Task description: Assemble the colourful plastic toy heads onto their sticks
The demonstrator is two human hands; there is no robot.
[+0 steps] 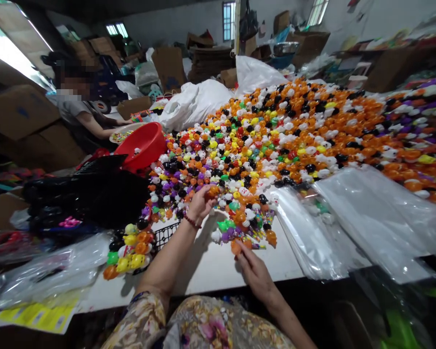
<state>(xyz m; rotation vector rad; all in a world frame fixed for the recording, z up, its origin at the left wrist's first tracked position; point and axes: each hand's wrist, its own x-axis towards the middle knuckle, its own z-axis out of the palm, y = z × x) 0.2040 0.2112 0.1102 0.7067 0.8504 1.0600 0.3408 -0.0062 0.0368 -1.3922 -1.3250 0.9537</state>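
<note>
My left hand (199, 204), with a beaded bracelet at the wrist, reaches to the near edge of a large pile of small toy figures (240, 140). Its fingers are closed on an orange toy figure (213, 192). Lower and to the right, my right hand (256, 272) pinches another small orange toy figure (236, 247) between thumb and fingers, just above the white tabletop (218, 271). Between my hands lies a loose group of green, purple, white and orange figures (228, 229), with colourful patterned sticks (252, 237) beside them.
Clear plastic bags (312, 232) lie on the right. Left of my arm, a black basket (165, 235) stands beside colourful figures (131, 249). A red basin (141, 148) and a black plastic bag (94, 194) sit farther left. Another person (80, 111) works beyond, handling a pale basin (125, 133).
</note>
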